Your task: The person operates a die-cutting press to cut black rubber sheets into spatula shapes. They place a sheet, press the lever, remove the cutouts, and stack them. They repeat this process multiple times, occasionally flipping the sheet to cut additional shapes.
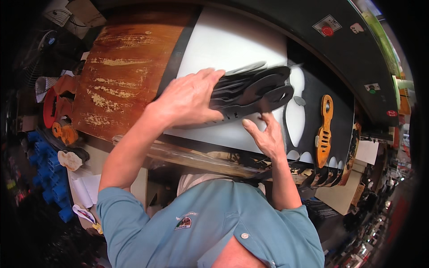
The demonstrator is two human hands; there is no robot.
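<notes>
Stack of black cutouts (pixel 254 91) is being gripped by left hand (pixel 190 100), its underside being touched by right hand's (pixel 268 136) open fingers.

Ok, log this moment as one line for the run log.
left hand: gripping stack of black cut-out pieces | right hand: fingertips under stack's lower edge | surface: white cutting board | nearby: orange sole-shaped cutting die

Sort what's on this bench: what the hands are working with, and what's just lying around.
In hand:
- stack of black cut-out pieces, gripped by the left hand, steadied by the right hand
- white cutting board under them
- black sheet with holes cut out

Lying about:
- orange cutting die
- rusty metal plate
- fan
</notes>
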